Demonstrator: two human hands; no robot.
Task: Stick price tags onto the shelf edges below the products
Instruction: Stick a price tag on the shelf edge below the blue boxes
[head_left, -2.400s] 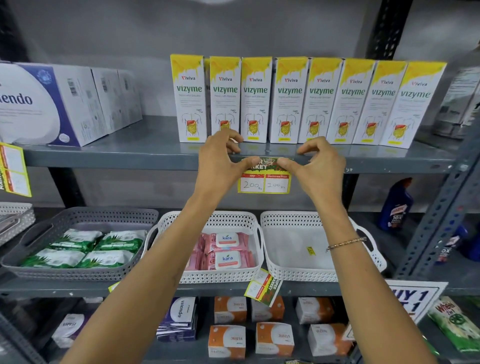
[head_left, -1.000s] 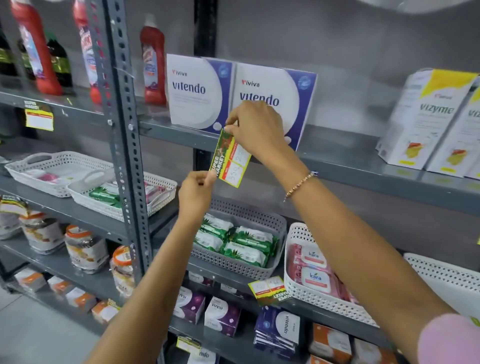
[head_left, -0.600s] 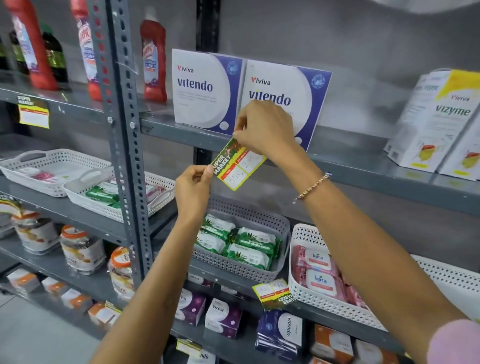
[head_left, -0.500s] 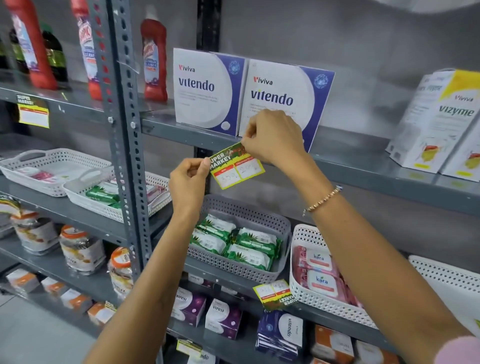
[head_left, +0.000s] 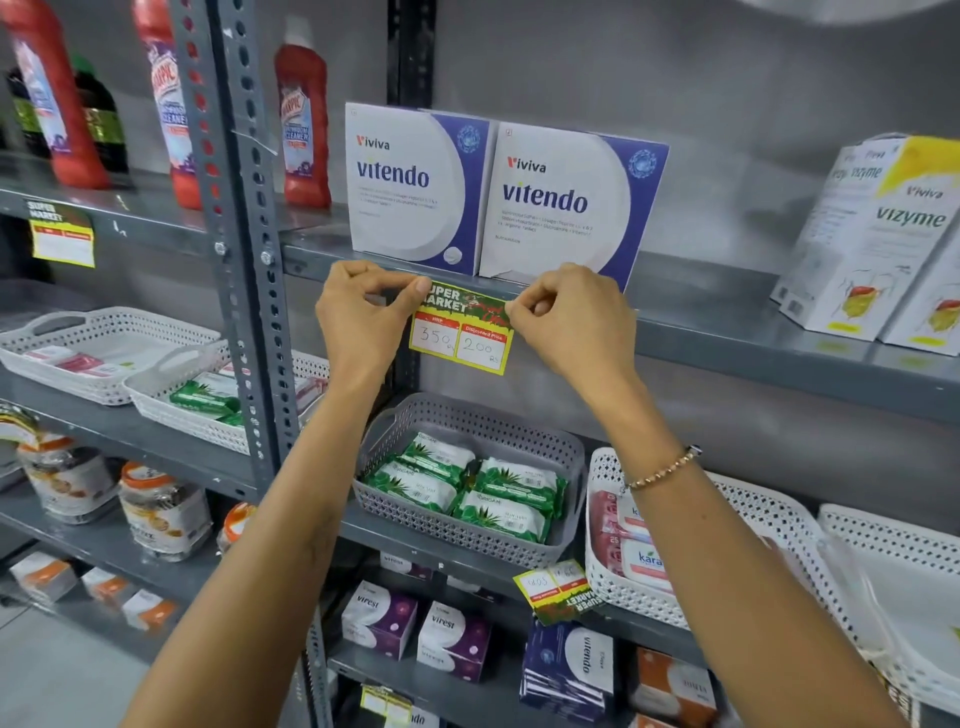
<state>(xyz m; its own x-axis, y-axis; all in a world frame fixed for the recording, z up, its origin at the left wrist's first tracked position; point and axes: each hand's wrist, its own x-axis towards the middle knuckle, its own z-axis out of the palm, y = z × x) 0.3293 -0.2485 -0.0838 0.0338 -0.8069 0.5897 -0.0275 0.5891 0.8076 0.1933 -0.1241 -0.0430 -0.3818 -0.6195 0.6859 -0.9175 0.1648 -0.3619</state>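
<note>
The yellow price tag (head_left: 461, 327), green "SUPER MARKET" header above handwritten 350 and 200, sits level against the grey shelf edge (head_left: 727, 340) below two Vitendo boxes (head_left: 498, 192). Left hand (head_left: 363, 317) and right hand (head_left: 569, 319) pinch its top corners.

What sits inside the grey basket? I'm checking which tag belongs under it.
The grey basket holds green wipe packs, four showing on top in two rows. Whether more lie under them cannot be seen; the basket wall and the top packs cover that.
</note>
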